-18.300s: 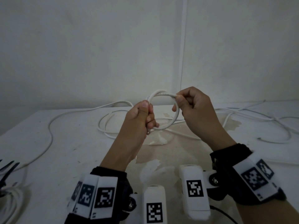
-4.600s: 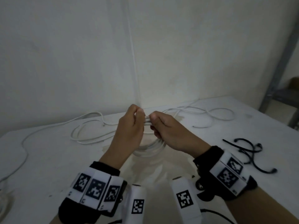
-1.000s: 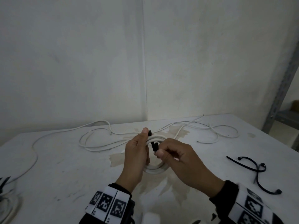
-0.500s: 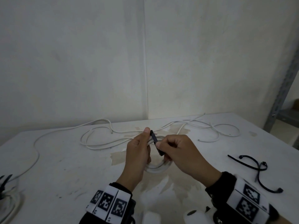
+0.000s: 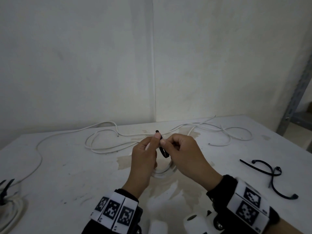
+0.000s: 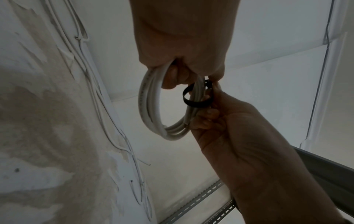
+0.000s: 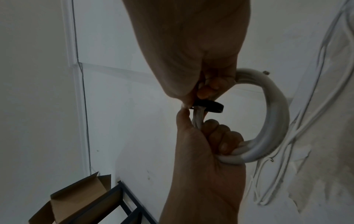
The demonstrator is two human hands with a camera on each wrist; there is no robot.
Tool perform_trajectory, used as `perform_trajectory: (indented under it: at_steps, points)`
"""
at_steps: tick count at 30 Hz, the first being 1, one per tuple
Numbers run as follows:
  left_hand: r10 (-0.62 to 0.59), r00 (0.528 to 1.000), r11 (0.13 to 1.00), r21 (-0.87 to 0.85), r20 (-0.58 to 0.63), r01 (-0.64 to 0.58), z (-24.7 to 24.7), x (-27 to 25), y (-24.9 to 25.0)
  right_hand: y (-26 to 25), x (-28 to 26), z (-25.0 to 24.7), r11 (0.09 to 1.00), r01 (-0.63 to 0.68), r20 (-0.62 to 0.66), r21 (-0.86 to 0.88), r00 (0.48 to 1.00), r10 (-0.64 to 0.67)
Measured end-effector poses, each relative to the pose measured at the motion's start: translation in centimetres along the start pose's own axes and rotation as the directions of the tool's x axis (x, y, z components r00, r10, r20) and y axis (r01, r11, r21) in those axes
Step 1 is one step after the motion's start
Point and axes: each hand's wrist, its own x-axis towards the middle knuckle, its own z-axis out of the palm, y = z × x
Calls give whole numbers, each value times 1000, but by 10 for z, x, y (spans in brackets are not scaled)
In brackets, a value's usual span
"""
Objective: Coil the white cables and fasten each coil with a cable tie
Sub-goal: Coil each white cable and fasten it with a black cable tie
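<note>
Item: white cable coil [image 6: 153,109], several turns, held upright above the worktop [image 5: 67,174] between my two hands, ring plane running near to far.
Fastening: black cable tie [image 6: 195,103], looped loosely around the coil's strands on the right side, crosswise to them; not yet cinched. Tip [image 5: 157,131] stands up above my thumbs.
Left hand [image 5: 143,159]: fingers curled through the coil, thumb pinching the tie.
Right hand [image 5: 184,156]: thumb and forefinger pinching the tie, touching the left thumb; lower fingers brace the coil.
Judgement: both hands equally near; pull runs along the tie.
Also: loose white cables [image 5: 108,144] far; spare ties [image 5: 268,173] right.
</note>
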Motion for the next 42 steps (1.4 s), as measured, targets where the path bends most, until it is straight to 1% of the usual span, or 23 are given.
perform_trajectory:
  at_steps: [3,5,8,10,13,17,20,23,24,27,29,30,32,34,35,37,39,42]
  points:
    - [-1,1000,1000,6,-12,2,-4,-1,2,-3,-1,5,999,37,-23,8,999,-36]
    - [6,1000,1000,-17,-31,-6,-9,1,4,-7,-3,8,998,58,8,26,998,-59]
    - [-2,997,998,-61,-71,-3,-15,3,8,-9,-7,12,996,87,51,3,995,-87]
    - [-15,997,997,-79,-78,9,-17,2,8,-8,-8,16,994,109,54,-6,993,-109]
    - [-2,997,996,-90,-74,-4,-18,0,9,-8,-8,20,989,149,5,-8,989,-149]
    - [18,998,999,-46,-58,-20,-18,-3,10,-5,-9,23,984,177,-68,17,982,-176]
    - [-8,998,999,-49,-57,5,-19,-5,5,-4,-11,26,986,158,-66,50,986,-155]
    - [-42,997,998,-46,-58,39,-25,-6,2,-3,-8,23,992,110,13,54,994,-111]
    - [-50,997,997,-57,-58,47,-27,-5,2,-3,-7,20,994,97,18,55,995,-98]
    - [-78,996,989,-130,-41,72,-31,-2,3,-6,-3,9,994,89,-47,69,995,-86]
    - [-93,995,984,-154,-20,88,-31,-2,5,-8,1,3,993,109,-60,44,993,-106]
    - [-94,996,985,-148,-6,92,-31,-3,5,-10,4,2,993,117,-42,14,992,-116]
    - [-91,996,988,-122,27,93,-28,-5,6,-14,10,2,996,92,49,-13,995,-91]
    - [-94,994,991,-93,54,99,-25,-8,7,-18,13,3,998,28,133,55,991,-35]
    - [-102,993,991,-84,63,107,-25,-8,8,-20,14,4,995,12,147,96,989,-26]
    - [-114,991,991,-63,67,119,-27,-9,8,-20,16,3,994,15,146,106,989,-31]
    - [-113,991,993,-35,69,115,-30,-9,9,-19,16,2,998,19,151,68,988,-29]
    - [-84,992,996,4,89,84,-31,-7,13,-19,18,4,999,53,118,-9,992,-51]
